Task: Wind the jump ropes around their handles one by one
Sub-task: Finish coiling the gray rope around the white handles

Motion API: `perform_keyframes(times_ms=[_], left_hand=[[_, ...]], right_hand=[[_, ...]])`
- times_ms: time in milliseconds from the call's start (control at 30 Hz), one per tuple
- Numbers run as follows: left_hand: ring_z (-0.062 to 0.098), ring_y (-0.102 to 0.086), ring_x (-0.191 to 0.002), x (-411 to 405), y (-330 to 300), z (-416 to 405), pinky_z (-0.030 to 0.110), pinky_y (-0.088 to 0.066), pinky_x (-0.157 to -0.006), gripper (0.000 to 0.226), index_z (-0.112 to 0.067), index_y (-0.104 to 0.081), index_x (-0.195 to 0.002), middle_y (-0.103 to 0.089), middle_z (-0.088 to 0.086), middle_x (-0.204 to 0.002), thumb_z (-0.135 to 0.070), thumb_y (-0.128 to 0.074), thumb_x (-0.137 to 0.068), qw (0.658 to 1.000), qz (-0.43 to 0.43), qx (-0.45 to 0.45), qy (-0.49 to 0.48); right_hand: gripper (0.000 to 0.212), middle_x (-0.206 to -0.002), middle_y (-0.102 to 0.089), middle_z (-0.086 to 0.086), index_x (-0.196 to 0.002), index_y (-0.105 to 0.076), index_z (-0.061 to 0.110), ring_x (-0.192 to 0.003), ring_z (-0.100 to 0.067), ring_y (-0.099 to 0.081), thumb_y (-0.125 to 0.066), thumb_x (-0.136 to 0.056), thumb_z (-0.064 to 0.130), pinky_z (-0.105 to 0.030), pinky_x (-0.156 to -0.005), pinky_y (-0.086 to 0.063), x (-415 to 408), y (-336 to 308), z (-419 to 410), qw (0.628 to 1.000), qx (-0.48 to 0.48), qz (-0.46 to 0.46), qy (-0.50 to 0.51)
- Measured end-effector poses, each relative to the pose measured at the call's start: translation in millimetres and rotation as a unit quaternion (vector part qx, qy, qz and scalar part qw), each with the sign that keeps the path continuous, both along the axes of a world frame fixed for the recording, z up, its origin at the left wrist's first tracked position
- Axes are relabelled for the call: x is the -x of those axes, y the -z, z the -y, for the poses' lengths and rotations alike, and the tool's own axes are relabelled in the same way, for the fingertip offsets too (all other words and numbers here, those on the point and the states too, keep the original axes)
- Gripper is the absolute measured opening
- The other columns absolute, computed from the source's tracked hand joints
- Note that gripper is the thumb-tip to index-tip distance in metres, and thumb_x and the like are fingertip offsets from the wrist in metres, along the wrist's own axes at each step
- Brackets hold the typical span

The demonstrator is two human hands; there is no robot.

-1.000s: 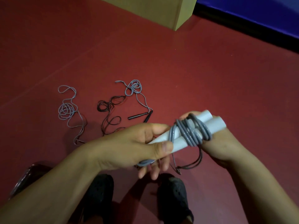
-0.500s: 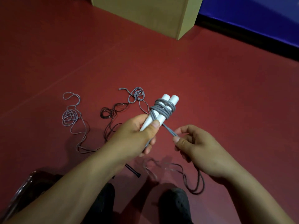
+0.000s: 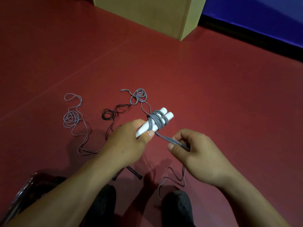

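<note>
Jump rope [image 3: 158,122], grey cord on two white handles [image 3: 152,125]: left hand [image 3: 129,141] has a closed grip round the handle pair, thumb on top, tips pointing to 1 o'clock. Right hand [image 3: 195,151] pinches the doubled cord at 4 o'clock of the handles. Change over the last second: right hand came off the bundle's far end, dropped back and pulled the cord taut; several turns sit near the tips. Judgement: mid-wind, a slack tail [image 3: 173,177] near the shoes [image 3: 178,208] still left to go on. Outward, at 10–11 o'clock on the red floor [image 3: 213,89]: two grey ropes [image 3: 72,118] and a dark one [image 3: 114,112], all loose. Tan box [image 3: 147,13] at 12, blue wall [image 3: 262,17] at 1–2.
</note>
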State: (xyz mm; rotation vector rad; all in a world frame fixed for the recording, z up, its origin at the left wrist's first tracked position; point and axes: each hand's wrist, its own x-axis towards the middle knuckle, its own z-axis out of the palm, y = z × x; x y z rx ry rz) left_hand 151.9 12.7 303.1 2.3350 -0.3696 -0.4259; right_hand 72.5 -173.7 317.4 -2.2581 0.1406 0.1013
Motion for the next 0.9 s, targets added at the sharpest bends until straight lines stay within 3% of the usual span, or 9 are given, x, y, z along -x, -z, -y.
perform_keyframes(times_ms=[100, 267, 367, 467, 600, 733, 833, 900], left_hand=[[0.014, -0.059, -0.074, -1.2, 0.4, -1.4, 0.034, -0.048, -0.068, 0.012, -0.030, -0.060, -0.091, -0.062, -0.008, -0.076, -0.042, -0.057, -0.092, 0.999, -0.001, -0.034, 0.003], [0.014, -0.048, -0.057, 0.0, -0.2, -0.9, 0.030, -0.033, -0.053, 0.036, -0.019, -0.050, -0.066, -0.053, -0.004, -0.062, -0.045, -0.062, -0.089, 0.995, -0.020, -0.087, 0.035], [0.011, -0.042, -0.051, 0.2, -2.6, -0.5, 0.028, -0.033, -0.052, 0.037, -0.017, -0.052, -0.065, -0.048, -0.006, -0.056, -0.044, -0.063, -0.088, 0.989, -0.063, -0.079, 0.106], [0.007, -0.042, -0.048, 3.9, -2.0, -1.4, 0.023, -0.034, -0.048, 0.032, -0.018, -0.058, -0.071, -0.048, -0.008, -0.054, -0.045, -0.066, -0.087, 0.977, -0.101, -0.080, 0.169], [0.010, -0.048, -0.054, 5.2, -0.4, -2.7, 0.029, -0.040, -0.056, 0.027, -0.028, -0.056, -0.073, -0.053, -0.007, -0.061, -0.050, -0.066, -0.084, 0.966, -0.110, -0.068, 0.223], [0.007, -0.045, -0.052, 4.6, -8.1, -2.4, 0.026, -0.038, -0.055, 0.022, -0.035, -0.059, -0.071, -0.050, -0.012, -0.058, -0.048, -0.068, -0.086, 0.959, -0.156, -0.018, 0.235], [0.011, -0.046, -0.056, 6.6, -12.2, -2.0, 0.033, -0.039, -0.058, 0.022, -0.034, -0.060, -0.071, -0.051, -0.010, -0.062, -0.053, -0.066, -0.081, 0.945, -0.195, 0.026, 0.260], [0.014, -0.046, -0.057, 9.5, -16.7, -1.2, 0.032, -0.037, -0.056, 0.021, -0.032, -0.061, -0.071, -0.054, -0.007, -0.062, -0.048, -0.067, -0.083, 0.926, -0.249, 0.077, 0.273]], right_hand=[[0.012, -0.062, -0.054, 0.005, -0.080, -0.060, 0.020, -0.061, -0.009, -0.046, -0.064, -0.091, 0.023, -0.021, -0.056, -0.035, 2.6, 3.8, -4.4, 0.997, 0.048, 0.058, -0.020], [0.009, -0.071, -0.049, 0.017, -0.088, -0.067, 0.031, -0.070, 0.005, -0.048, -0.058, -0.091, 0.033, -0.007, -0.064, -0.034, 2.3, 11.2, -2.4, 0.987, 0.101, 0.125, -0.003], [0.008, -0.073, -0.056, 0.015, -0.087, -0.070, 0.028, -0.071, -0.001, -0.053, -0.065, -0.090, 0.034, -0.017, -0.064, -0.040, 1.6, 12.0, 0.2, 0.983, 0.120, 0.136, 0.039], [0.018, -0.069, -0.066, 0.011, -0.077, -0.069, 0.027, -0.068, -0.007, -0.059, -0.078, -0.074, 0.042, -0.033, -0.063, -0.047, 1.9, 8.1, 0.4, 0.983, 0.114, 0.100, 0.106], [0.038, -0.057, -0.065, 0.008, -0.067, -0.065, 0.024, -0.055, -0.010, -0.060, -0.084, -0.056, 0.055, -0.033, -0.053, -0.048, -0.8, 5.3, 2.7, 0.981, 0.093, 0.032, 0.167], [0.039, -0.055, -0.066, -0.002, -0.070, -0.067, 0.013, -0.046, -0.017, -0.054, -0.091, -0.052, 0.037, -0.032, -0.048, -0.044, -5.3, 2.5, 9.2, 0.976, -0.125, -0.029, 0.179], [0.036, -0.063, -0.064, -0.004, -0.080, -0.066, 0.008, -0.050, -0.011, -0.057, -0.083, -0.050, 0.018, -0.024, -0.047, -0.047, -6.2, -2.7, 14.3, 0.933, -0.305, -0.080, 0.173], [0.031, -0.064, -0.061, -0.002, -0.082, -0.065, 0.009, -0.048, -0.008, -0.056, -0.077, -0.054, 0.010, -0.019, -0.046, -0.047, -6.6, -7.4, 17.6, 0.908, -0.374, -0.100, 0.163]])
